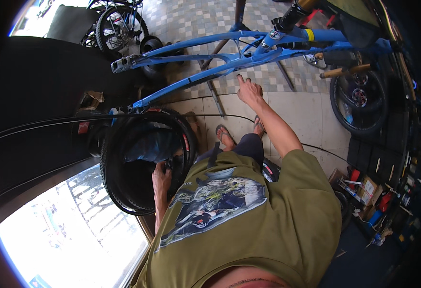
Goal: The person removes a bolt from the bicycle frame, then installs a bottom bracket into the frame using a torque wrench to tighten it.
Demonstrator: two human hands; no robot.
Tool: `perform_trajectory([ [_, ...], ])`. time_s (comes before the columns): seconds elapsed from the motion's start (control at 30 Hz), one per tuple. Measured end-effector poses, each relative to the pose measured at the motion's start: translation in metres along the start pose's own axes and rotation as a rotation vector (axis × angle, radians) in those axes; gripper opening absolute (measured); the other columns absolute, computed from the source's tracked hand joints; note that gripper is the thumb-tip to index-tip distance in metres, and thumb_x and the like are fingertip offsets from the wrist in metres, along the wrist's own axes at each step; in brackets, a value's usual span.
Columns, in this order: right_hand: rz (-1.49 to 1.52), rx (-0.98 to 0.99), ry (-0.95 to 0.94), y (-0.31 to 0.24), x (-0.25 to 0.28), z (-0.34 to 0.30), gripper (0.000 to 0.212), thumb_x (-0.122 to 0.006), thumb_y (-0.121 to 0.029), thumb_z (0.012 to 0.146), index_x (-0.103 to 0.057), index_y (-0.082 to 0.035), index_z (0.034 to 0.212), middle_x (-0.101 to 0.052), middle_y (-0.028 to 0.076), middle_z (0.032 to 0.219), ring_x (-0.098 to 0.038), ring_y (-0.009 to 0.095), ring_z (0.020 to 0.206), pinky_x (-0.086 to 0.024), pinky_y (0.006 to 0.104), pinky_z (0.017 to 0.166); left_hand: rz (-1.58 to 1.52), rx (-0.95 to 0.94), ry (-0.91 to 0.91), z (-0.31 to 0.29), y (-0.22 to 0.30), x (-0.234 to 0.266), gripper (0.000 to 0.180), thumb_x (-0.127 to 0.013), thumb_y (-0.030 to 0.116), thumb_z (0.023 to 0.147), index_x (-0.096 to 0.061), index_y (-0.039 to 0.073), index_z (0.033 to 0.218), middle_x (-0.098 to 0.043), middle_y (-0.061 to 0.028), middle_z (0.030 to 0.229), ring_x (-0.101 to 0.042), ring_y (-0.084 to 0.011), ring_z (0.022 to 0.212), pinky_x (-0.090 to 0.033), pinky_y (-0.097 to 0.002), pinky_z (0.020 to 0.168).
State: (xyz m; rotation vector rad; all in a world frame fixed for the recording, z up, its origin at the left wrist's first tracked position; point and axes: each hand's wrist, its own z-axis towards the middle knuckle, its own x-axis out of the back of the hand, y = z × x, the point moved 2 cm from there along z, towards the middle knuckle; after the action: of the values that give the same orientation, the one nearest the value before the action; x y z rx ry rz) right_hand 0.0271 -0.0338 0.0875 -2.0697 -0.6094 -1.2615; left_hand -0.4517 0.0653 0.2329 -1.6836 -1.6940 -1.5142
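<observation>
A blue bicycle frame (201,72) is held up across the far side, over the floor. My right hand (250,92) reaches toward its lower tube, index finger stretched out and the other fingers partly bent. Nothing shows in that hand, and its fingertip appears just apart from the frame. My left hand (161,178) is low at my left side, beside several stacked black bicycle tyres (107,163). Its fingers are closed around something small and dark that I cannot make out. Within the tyres' opening lies a dark blue bundle (153,144).
A long black cable (52,124) runs across from the left. Stand legs (215,98) reach the tiled floor. A wheel (359,101) leans at the right, above a cluttered heap of tools and boxes (368,192). Another bicycle (119,29) stands far left.
</observation>
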Motion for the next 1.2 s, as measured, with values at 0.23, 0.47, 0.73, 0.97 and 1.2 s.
perform_trajectory([
  [0.23,0.313,-0.018,0.086,0.01,-0.008,-0.012,0.09,-0.067,-0.028,0.086,-0.02,-0.029,0.163,-0.062,0.025,0.122,-0.066,0.044,0.105,-0.055,0.0534,0.088,0.028,-0.053,-0.033,0.005,-0.005,0.001,0.034,-0.063,0.015,0.087,-0.062,0.0,0.118,-0.07,-0.0274,0.109,-0.067,-0.047,0.103,-0.052,-0.0525,0.088],
  [0.47,0.593,0.024,0.251,0.01,-0.049,0.024,0.089,-0.069,-0.019,0.084,-0.026,-0.027,0.162,-0.063,0.016,0.114,-0.067,0.034,0.094,-0.056,0.0476,0.083,0.108,-0.008,-0.057,-0.003,0.008,0.014,0.037,-0.064,0.015,0.087,-0.063,0.0,0.121,-0.071,-0.0265,0.109,-0.067,-0.0452,0.104,-0.053,-0.0496,0.09],
  [0.73,1.594,-0.078,0.02,0.001,-0.068,0.017,0.075,-0.066,-0.01,0.087,-0.038,-0.023,0.155,-0.057,0.006,0.096,-0.061,0.022,0.078,-0.054,0.0413,0.073,0.147,0.016,-0.073,-0.012,0.001,0.01,0.036,-0.064,0.016,0.087,-0.064,0.001,0.119,-0.072,-0.0251,0.107,-0.069,-0.0424,0.103,-0.053,-0.0483,0.089],
  [0.97,0.546,0.002,0.396,0.005,-0.049,0.003,0.085,-0.068,-0.014,0.087,-0.029,-0.03,0.161,-0.058,0.013,0.099,-0.062,0.034,0.076,-0.054,0.0447,0.069,0.095,-0.003,-0.092,-0.01,-0.002,0.005,0.034,-0.064,0.015,0.087,-0.064,0.002,0.119,-0.072,-0.0242,0.107,-0.07,-0.0424,0.102,-0.054,-0.0476,0.088],
  [1.2,1.577,-0.116,0.068,-0.014,-0.058,0.012,0.069,-0.062,-0.012,0.091,-0.04,-0.029,0.155,-0.059,0.005,0.094,-0.051,0.016,0.064,-0.045,0.0306,0.057,0.142,0.025,-0.088,-0.014,0.001,0.006,0.034,-0.065,0.014,0.087,-0.065,0.002,0.119,-0.072,-0.0246,0.107,-0.07,-0.0423,0.102,-0.054,-0.0471,0.089],
])
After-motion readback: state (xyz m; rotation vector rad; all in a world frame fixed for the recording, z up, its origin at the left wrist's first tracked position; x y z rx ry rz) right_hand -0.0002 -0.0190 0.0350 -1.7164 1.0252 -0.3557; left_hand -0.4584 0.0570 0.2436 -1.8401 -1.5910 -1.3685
